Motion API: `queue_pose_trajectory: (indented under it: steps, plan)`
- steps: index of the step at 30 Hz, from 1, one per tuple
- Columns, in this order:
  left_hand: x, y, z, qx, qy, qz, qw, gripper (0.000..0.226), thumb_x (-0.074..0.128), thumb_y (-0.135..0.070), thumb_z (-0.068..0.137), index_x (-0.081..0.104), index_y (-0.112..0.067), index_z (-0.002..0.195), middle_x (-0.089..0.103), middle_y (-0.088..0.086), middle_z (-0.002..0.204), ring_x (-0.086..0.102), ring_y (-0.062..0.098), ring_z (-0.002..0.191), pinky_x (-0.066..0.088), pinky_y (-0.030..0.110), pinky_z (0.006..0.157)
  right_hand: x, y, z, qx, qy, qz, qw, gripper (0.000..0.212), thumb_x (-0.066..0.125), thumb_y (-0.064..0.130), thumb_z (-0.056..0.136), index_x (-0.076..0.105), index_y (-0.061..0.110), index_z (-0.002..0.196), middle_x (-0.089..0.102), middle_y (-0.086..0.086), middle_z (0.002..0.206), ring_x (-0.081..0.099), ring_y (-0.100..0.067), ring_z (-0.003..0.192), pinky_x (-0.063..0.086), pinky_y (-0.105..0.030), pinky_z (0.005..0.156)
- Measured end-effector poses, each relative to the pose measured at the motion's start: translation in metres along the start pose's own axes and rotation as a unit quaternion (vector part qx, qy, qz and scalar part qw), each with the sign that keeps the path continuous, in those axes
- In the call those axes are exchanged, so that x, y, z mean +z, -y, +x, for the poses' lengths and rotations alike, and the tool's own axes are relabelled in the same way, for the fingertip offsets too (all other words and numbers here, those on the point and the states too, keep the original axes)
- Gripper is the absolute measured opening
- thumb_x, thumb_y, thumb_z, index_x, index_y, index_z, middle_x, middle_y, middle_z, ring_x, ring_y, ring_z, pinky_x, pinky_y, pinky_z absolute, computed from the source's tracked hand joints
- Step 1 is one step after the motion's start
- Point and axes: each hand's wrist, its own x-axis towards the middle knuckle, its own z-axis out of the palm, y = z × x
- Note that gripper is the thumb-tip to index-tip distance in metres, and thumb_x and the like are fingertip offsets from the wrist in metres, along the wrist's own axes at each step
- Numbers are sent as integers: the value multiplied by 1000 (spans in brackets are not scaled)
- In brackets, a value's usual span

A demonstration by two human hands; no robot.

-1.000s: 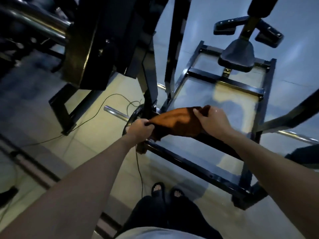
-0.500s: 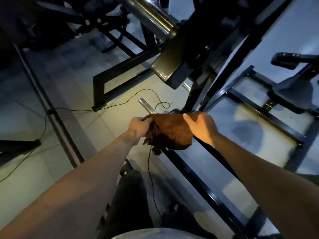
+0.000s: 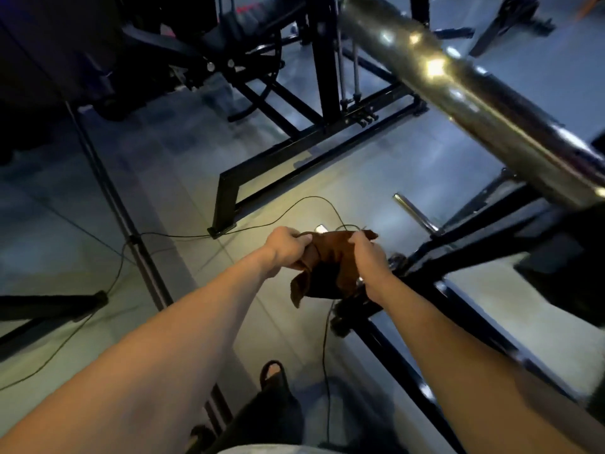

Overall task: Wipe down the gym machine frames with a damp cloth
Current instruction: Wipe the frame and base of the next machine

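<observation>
Here both hands, left hand (image 3: 284,245) and right hand (image 3: 370,257), grip a brown cloth (image 3: 330,267) just beside the black frame bar (image 3: 402,365).

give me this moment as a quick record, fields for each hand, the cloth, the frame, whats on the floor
left hand: left hand grips one end of the cloth
right hand: right hand grips the other end
cloth: brown cloth held bunched between both hands, a corner hanging down, above the floor
frame: black machine frame runs below the right forearm; whether the cloth touches it cannot be told
overhead: chrome bar crosses the upper right
floor: thin black cable loops over the tiles
</observation>
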Motion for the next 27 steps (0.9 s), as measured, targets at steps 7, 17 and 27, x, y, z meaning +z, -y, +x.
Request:
queue_pose_trajectory:
  steps: [7,17,27]
  plan:
    - [-66,-15,46,-31,35,-66,997,31,58,-29,105,73,-2,112,73,11,83,73,21,78,64,29,67,82,42,23,-70,31,-61,995,24,53,36,106,65,20,119,70,0,103,63,-11,93,46,-24,65]
    - [-94,-67,115,-19,-10,-157,987,36,52,-28,108,70,2,115,71,14,86,71,24,76,65,41,78,121,115,90,-232,49,-209,949,10,60,31,103,65,24,107,66,10,92,63,-9,87,42,-18,64]
    - [-162,-86,207,24,64,9,998,20,52,1,94,67,-11,88,62,12,81,61,25,80,55,40,77,166,157,153,-124,119,-98,980,48,51,1,102,47,11,148,72,-4,106,74,-21,90,62,-36,84]
